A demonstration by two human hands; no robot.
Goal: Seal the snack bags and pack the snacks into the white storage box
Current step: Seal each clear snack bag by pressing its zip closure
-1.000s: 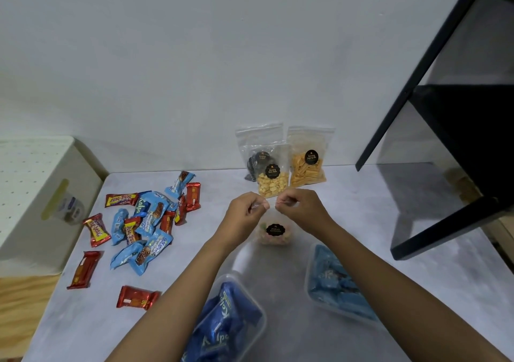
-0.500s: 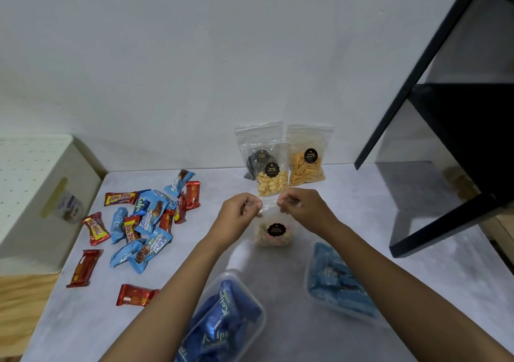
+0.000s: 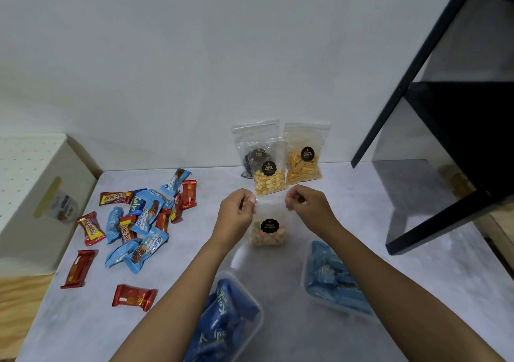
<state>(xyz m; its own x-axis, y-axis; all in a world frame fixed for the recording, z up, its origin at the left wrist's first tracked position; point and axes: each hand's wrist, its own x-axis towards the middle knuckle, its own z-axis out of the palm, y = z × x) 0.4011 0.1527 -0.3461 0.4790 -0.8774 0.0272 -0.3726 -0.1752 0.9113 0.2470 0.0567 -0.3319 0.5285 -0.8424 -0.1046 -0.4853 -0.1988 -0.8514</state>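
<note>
The table (image 3: 417, 250) keeps everything within reach. The box (image 3: 41, 194) sits at nine o'clock, likely waiting for sealed goods, with loose candy (image 3: 139, 222) beside it. Three pouches (image 3: 269, 178) lean on the wall at twelve. The bag (image 3: 268, 231) stands at centre, upright so nothing spills. The left hand (image 3: 236, 211) and right hand (image 3: 308, 206) pinch its top corners with curled fingers, probably closing the zip.

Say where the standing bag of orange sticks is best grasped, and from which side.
Probably pinch the orange-stick bag by its flat, empty top strip, coming from the front and above: it stands against the wall, and the sticks fill only its lower half. The yellow-snack bag crowds its left, so the right top corner looks freest.
</note>
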